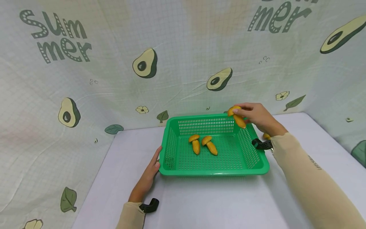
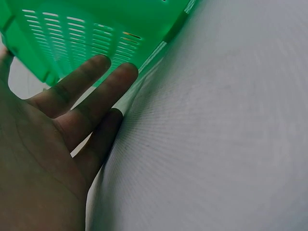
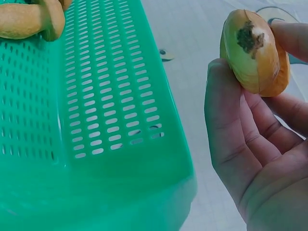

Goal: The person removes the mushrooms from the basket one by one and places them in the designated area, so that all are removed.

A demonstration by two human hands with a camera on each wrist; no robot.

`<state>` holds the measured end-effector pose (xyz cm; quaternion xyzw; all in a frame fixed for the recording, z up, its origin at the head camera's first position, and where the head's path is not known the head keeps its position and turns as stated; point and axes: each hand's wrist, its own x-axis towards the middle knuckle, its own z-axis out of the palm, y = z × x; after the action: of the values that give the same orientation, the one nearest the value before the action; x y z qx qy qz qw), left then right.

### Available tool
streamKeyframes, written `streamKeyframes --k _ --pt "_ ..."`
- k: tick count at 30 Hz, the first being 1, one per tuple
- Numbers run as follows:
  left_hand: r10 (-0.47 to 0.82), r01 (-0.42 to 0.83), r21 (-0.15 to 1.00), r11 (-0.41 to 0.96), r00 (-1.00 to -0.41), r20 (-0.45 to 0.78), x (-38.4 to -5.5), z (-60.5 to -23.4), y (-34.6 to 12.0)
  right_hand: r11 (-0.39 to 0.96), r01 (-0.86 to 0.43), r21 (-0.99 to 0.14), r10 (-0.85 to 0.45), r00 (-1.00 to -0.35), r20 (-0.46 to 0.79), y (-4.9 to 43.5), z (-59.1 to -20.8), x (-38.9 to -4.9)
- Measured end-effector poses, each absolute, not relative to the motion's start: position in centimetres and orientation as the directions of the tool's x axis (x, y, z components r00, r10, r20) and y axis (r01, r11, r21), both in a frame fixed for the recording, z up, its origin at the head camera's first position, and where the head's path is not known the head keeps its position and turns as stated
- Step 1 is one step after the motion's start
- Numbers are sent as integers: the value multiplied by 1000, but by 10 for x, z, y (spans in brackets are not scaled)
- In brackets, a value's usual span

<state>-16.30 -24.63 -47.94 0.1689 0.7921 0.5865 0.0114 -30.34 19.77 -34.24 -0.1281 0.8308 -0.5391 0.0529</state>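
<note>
One green basket (image 1: 213,172), three yellow mushrooms (image 1: 195,147) (image 1: 212,148) (image 1: 239,121) (two within its edges, one held near its far right corner), one part-hidden yellow piece (image 1: 266,136) beyond its right edge, two hands (image 1: 150,175) (image 1: 257,117).

Beige and black on both sides!

Lower left of centre, here's a long beige fabric sleeve (image 1: 131,217) leading to a bare left hand (image 1: 150,175), with a black, round-ended wrist strap (image 1: 151,205) at the cuff. Across to the lower right, another long beige fabric sleeve (image 1: 317,183), and there it is, small dark lettering (image 1: 315,162)! Above, a bare right hand (image 1: 259,117) and a matching black wristband (image 1: 261,144).
</note>
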Motion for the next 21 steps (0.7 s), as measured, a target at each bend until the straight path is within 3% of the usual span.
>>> streamKeyframes --k 14,21 --pt "277 264 921 286 -943 184 -163 -479 -245 407 -155 -900 -247 -967 54 211 -344 -302" --pt "287 247 939 239 -942 174 -162 -479 -245 428 -148 -891 -231 -972 50 225 -345 -299"
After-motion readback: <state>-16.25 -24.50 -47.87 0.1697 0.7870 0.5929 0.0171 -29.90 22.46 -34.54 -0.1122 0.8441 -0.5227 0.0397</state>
